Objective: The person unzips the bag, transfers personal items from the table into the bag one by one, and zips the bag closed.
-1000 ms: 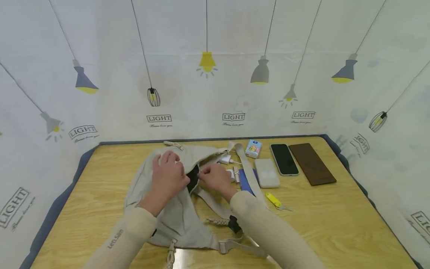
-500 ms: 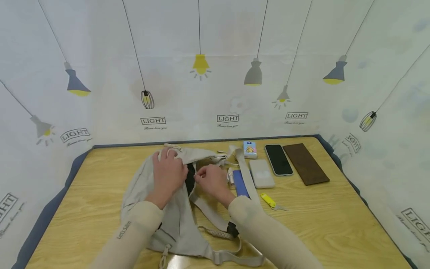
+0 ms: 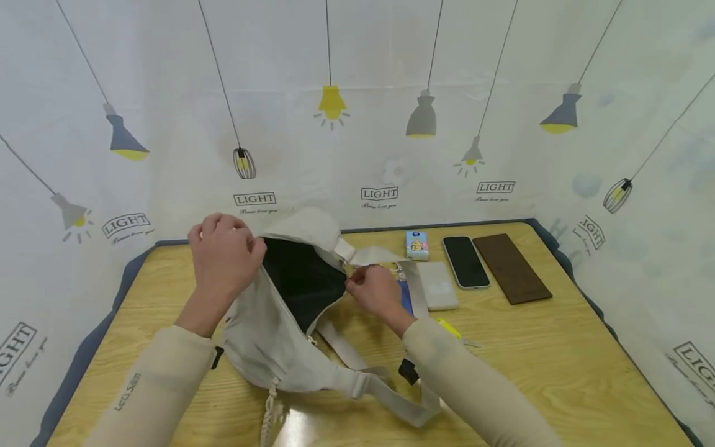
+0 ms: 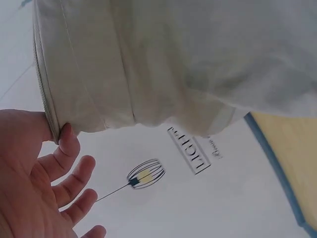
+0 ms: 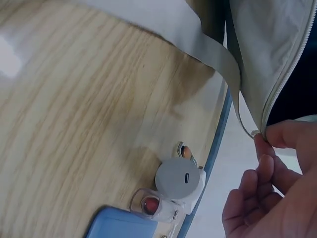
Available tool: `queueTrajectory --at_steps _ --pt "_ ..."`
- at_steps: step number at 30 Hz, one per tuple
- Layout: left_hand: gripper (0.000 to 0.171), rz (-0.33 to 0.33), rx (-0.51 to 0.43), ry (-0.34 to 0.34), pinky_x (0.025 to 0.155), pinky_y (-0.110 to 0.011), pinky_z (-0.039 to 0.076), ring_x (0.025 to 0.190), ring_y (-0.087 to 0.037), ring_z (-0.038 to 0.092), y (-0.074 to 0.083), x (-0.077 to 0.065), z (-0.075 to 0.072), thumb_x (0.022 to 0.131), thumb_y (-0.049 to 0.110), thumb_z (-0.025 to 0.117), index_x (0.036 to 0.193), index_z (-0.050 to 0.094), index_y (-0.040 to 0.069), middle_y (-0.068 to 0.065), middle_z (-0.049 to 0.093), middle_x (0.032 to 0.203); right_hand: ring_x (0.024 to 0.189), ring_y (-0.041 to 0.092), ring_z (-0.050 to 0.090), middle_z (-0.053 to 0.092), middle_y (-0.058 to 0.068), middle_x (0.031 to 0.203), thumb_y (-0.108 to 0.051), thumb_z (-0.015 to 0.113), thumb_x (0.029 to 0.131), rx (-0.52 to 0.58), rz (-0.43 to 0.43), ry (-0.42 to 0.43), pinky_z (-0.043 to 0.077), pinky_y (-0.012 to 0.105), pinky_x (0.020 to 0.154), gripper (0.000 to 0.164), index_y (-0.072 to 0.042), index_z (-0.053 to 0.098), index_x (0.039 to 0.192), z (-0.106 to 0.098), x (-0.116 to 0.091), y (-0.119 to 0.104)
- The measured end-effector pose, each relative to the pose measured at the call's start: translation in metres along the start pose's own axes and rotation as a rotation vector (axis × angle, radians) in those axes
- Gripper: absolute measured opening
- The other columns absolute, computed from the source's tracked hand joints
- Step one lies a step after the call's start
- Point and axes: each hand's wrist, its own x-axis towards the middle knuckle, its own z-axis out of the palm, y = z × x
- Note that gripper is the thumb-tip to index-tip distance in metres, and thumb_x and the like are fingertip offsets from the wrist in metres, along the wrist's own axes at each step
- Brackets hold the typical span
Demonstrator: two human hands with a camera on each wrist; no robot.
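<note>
Beige bag [image 3: 268, 344] in pinch of left hand [image 3: 225, 256] and right hand [image 3: 377, 292], strap [image 3: 416, 288] across blue object [image 3: 404, 299].

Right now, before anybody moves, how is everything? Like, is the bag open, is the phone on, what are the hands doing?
Bag: unzipped, wide open, dark inside showing
Left hand: pinching the bag's edge
Right hand: pinching one end of the bag's opening
Phone: lying face up, screen dark
Brown rectangle: lying flat
Key: lying by the yellow tag
</note>
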Motion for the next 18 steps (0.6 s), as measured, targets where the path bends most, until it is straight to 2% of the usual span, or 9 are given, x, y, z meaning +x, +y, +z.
queueTrajectory --at_steps 4,8,10,12,14,16,18 --pt "0.041 -0.001 0.007 -0.026 0.103 -0.065 0.025 0.121 -0.041 0.042 0.0 0.006 -0.019 0.091 0.019 0.049 0.052 0.058 0.008 -0.016 0.063 0.109 0.068 0.014 0.06 0.07 -0.001 0.077 -0.027 0.063 0.087 0.002 0.01 -0.052 0.043 0.029 0.058 0.016 -0.017 0.069 0.076 -0.004 -0.002 -0.001" --pt "0.04 0.008 0.01 -0.116 0.104 -0.066 0.023 0.122 -0.041 0.04 0.003 0.008 -0.042 0.09 0.019 0.049 0.051 0.056 0.01 -0.016 0.063 0.11 0.058 0.012 0.045 0.052 -0.004 0.061 -0.023 0.06 0.087 -0.001 -0.077 -0.126 0.035 0.025 0.054 0.03 -0.017 0.048 0.06 -0.009 0.002 -0.002" --pt "0.04 0.016 -0.013 -0.163 0.104 -0.067 0.022 0.123 -0.042 0.04 0.004 0.007 -0.055 0.089 0.019 0.049 0.05 0.054 0.011 -0.016 0.063 0.11 0.055 0.01 0.039 0.041 -0.006 0.057 -0.019 0.06 0.087 0.022 -0.137 -0.2 0.032 0.023 0.054 0.036 -0.019 0.038 0.058 -0.013 0.005 -0.003" --pt "0.04 0.024 -0.043 -0.191 0.103 -0.069 0.021 0.123 -0.043 0.04 0.005 0.005 -0.066 0.088 0.018 0.051 0.048 0.051 0.012 -0.017 0.063 0.109 0.051 0.009 0.032 0.032 -0.007 0.054 -0.018 0.059 0.089 0.068 -0.144 -0.324 0.03 0.024 0.053 0.042 -0.019 0.033 0.057 -0.018 0.008 -0.005" --pt "0.04 0.028 -0.059 -0.21 0.102 -0.07 0.021 0.123 -0.044 0.04 0.005 0.004 -0.074 0.087 0.018 0.053 0.047 0.05 0.013 -0.016 0.063 0.109 0.05 0.009 0.03 0.032 -0.007 0.053 -0.019 0.06 0.09 0.105 -0.102 -0.417 0.03 0.024 0.054 0.042 -0.018 0.036 0.056 -0.022 0.011 -0.007" --pt "0.04 0.03 -0.053 -0.228 0.102 -0.069 0.021 0.124 -0.045 0.039 0.003 0.005 -0.073 0.086 0.019 0.054 0.047 0.05 0.013 -0.015 0.062 0.109 0.053 0.01 0.036 0.044 -0.007 0.057 -0.022 0.061 0.09 0.103 -0.043 -0.437 0.035 0.025 0.055 0.033 -0.015 0.05 0.06 -0.024 0.015 -0.008" --pt "0.04 0.032 -0.03 -0.258 0.102 -0.069 0.021 0.125 -0.045 0.039 0.0 0.006 -0.067 0.086 0.021 0.055 0.047 0.05 0.014 -0.015 0.062 0.112 0.057 0.014 0.045 0.059 -0.001 0.065 -0.027 0.063 0.089 0.052 0.0 -0.41 0.041 0.029 0.059 0.025 -0.011 0.065 0.07 -0.024 0.018 -0.007"
